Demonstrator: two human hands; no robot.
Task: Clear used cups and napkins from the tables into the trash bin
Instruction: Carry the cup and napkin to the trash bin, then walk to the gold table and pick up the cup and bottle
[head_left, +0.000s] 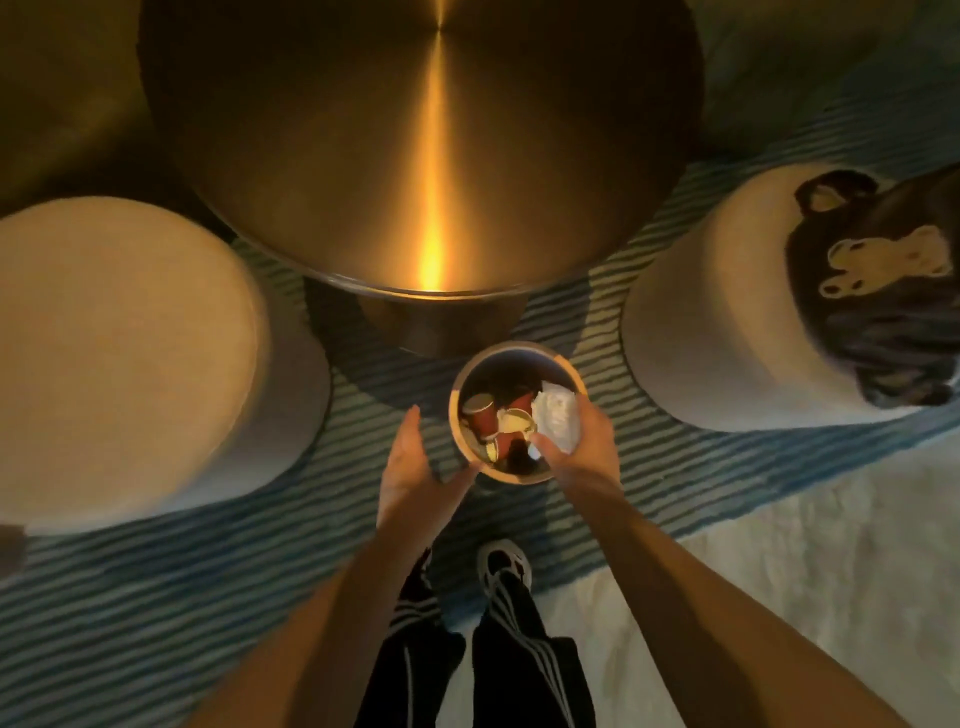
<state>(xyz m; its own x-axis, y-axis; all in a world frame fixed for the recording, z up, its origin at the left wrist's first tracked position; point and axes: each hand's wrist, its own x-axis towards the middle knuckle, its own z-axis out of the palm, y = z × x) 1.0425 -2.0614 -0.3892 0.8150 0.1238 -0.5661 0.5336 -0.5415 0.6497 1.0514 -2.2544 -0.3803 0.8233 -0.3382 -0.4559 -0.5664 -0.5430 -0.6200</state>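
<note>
A small round trash bin (519, 353) stands on the striped rug in front of my feet. Inside it lie red paper cups (480, 415) and a crumpled white napkin (558, 421). My left hand (410, 467) is open beside the bin's left side, palm turned toward it and thumb close to the near rim. My right hand (582, 441) reaches over the bin's right rim. Its thumb and fingers are closed around the white napkin just inside the bin. The large round metal table (426, 156) beyond the bin shows a bare top.
A pale round pouf (119, 353) sits at the left. Another pouf (717, 322) at the right carries a dark bag (878, 291). The table's pedestal base (436, 322) is right behind the bin. A white fluffy rug (779, 597) lies at the lower right.
</note>
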